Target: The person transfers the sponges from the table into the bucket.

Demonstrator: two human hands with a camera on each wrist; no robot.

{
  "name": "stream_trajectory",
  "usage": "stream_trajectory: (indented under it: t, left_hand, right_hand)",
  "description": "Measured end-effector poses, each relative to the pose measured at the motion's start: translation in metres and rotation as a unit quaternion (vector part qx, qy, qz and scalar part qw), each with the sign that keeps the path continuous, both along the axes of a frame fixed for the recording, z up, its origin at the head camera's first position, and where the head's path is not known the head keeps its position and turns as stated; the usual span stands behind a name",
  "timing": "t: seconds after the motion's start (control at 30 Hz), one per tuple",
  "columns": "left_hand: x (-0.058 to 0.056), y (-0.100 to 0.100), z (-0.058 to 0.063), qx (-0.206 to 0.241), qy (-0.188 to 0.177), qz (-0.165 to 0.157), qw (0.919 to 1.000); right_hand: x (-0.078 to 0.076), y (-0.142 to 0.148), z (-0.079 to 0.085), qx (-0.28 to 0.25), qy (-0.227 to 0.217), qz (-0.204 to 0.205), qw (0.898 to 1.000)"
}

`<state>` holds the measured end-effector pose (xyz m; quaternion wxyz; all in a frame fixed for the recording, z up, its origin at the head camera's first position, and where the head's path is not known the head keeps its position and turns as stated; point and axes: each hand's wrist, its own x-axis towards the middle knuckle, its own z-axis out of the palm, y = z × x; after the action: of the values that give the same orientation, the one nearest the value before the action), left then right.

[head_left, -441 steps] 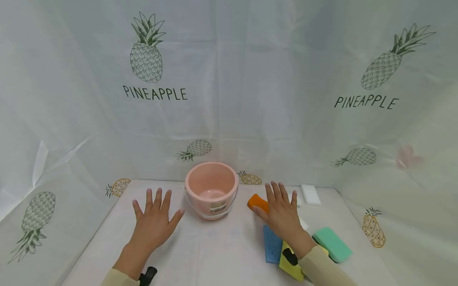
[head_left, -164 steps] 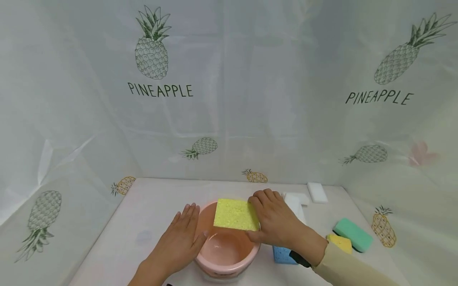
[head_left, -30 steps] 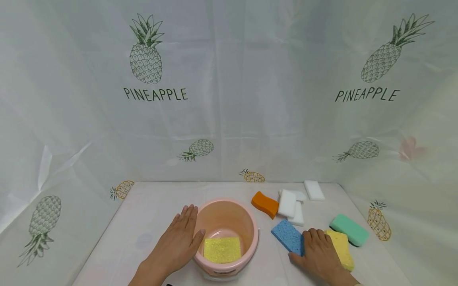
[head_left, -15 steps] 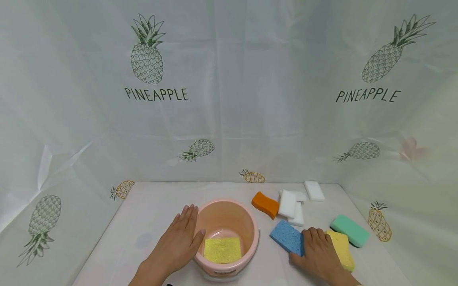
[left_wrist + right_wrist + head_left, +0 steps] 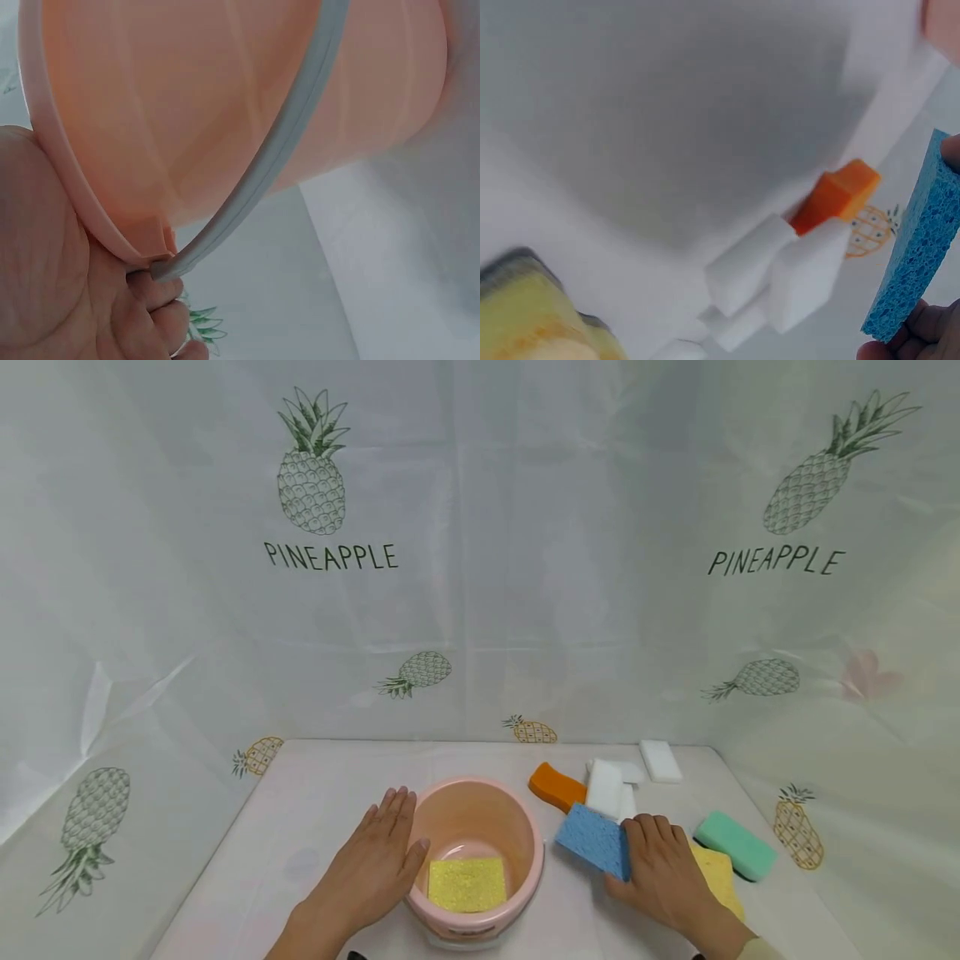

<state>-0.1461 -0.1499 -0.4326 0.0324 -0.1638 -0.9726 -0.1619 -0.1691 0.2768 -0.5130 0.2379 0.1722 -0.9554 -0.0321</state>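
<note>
A pink bucket (image 5: 517, 906) stands at the front middle of the table with a yellow sponge (image 5: 467, 885) lying flat on its bottom. My left hand (image 5: 371, 868) rests against the bucket's left rim, fingers straight and together. In the left wrist view, the palm touches the rim (image 5: 71, 176) beside the end of the grey carrying handle (image 5: 259, 161). My right hand (image 5: 663, 870) pinches a blue sponge (image 5: 596, 841) by its right end, thumb on one side and fingers on the other. The right wrist view shows this blue sponge (image 5: 919, 240) lifted, tilted on edge between thumb and fingers.
Behind the blue sponge lie an orange sponge (image 5: 557, 787) and several white sponges (image 5: 603, 787); another white sponge (image 5: 661, 762) is farther back. A green sponge (image 5: 737, 846) and a yellow sponge (image 5: 722, 878) lie right of my right hand. A pineapple-printed sheet (image 5: 562, 568) surrounds the table.
Compared with half a second ago, the right hand has raised the blue sponge off the table, slightly up and left. Earlier, the yellow sponge went into the bucket. The left hand stays put.
</note>
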Motion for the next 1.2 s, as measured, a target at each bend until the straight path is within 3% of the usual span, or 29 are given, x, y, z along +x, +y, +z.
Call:
stream_trajectory:
  t: [0.2,0.37,0.5,0.67,0.83,1.0,1.2]
  left_hand:
    - [0.000,0.002,0.000,-0.023,0.007,0.008,0.9997]
    - [0.000,0.003,-0.001,-0.033,0.011,0.008,0.9994]
    - [0.000,0.003,-0.001,-0.038,0.014,0.008,0.9991]
    - [0.001,0.003,-0.002,-0.037,0.022,0.007,0.9991]
    - [0.002,0.002,-0.001,-0.032,0.026,0.007,0.9991]
    - [0.002,0.002,-0.001,-0.027,0.022,0.010,0.9993]
    - [0.001,0.003,-0.001,-0.031,0.019,0.010,0.9993]
  right_hand:
    - [-0.011,-0.004,0.020,0.004,0.040,0.021,0.999]
    - [-0.022,-0.006,0.042,-0.017,0.084,0.052,0.995]
    - [-0.030,-0.015,0.063,-0.037,0.095,0.070,0.992]
    - [-0.035,-0.038,0.092,-0.056,0.082,0.091,0.991]
    - [-0.035,-0.074,0.115,-0.052,0.040,0.117,0.991]
    - [-0.032,-0.109,0.118,-0.021,-0.014,0.162,0.986]
    - [-0.031,-0.131,0.108,-0.002,-0.036,0.200,0.979]
